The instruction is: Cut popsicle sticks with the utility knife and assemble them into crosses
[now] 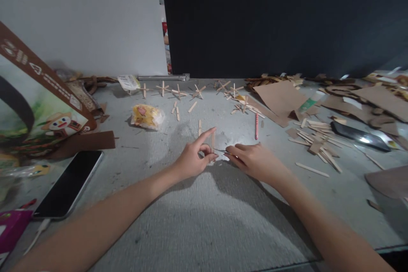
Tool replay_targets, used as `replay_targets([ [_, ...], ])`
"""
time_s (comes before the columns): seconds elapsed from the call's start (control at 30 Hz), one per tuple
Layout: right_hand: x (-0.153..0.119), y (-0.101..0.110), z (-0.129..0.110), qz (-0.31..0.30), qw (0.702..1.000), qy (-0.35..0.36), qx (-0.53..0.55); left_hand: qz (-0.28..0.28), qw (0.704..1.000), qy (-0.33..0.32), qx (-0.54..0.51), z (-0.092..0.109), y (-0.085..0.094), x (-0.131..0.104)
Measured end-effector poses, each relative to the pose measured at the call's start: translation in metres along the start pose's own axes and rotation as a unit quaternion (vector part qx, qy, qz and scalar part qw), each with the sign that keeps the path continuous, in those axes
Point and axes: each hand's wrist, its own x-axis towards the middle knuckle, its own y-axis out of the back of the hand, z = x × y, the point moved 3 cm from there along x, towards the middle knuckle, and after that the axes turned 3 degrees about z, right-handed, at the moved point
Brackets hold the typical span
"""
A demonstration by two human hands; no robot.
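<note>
At the middle of the table, my left hand (pixel 193 159) pinches a wooden craft stick (pixel 213 139) between thumb and fingers, holding it upright with the index finger stretched along it. My right hand (pixel 251 159) is closed on a thin, dark, pointed tool (pixel 220 150); most of it is hidden in the fingers, so its kind is unclear. The tool's tip reaches the stick, though I cannot tell if it touches. Just beyond my left hand lies another craft stick (pixel 199 127). Past my right hand is a red patterned pencil-like stick (pixel 256 126).
Several crossed-stick pieces (pixel 198 92) stand along the back. A yellow wrapped packet (pixel 146 117) is left of centre. A phone (pixel 68 185) with a cable and a printed bag (pixel 47 106) lie left. Loose sticks (pixel 318 140), a black-handled object (pixel 360 136) and cardboard (pixel 277 100) spread right.
</note>
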Motion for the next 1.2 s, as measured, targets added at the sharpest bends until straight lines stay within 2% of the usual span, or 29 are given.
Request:
replay_targets([
  [0.47,0.0012,-0.0008,-0.0021,-0.006,1.000,0.011,-0.007,0.002,1.000,-0.001,0.003,-0.0012,0.0007,-0.0010],
  [0.77,0.0015,-0.0010,-0.0021,0.045,0.999,0.013,-0.018,0.017,0.999,0.018,-0.034,-0.0043,0.0010,0.0012],
  [0.93,0.0025,-0.0037,-0.0042,0.037,0.999,0.023,-0.007,0.020,0.999,0.018,-0.031,-0.0080,0.0008,0.0017],
  [1.2,0.0021,-0.0057,0.0050,0.030,0.999,-0.013,-0.004,0.028,0.998,0.020,-0.042,-0.0068,0.0013,0.0020],
])
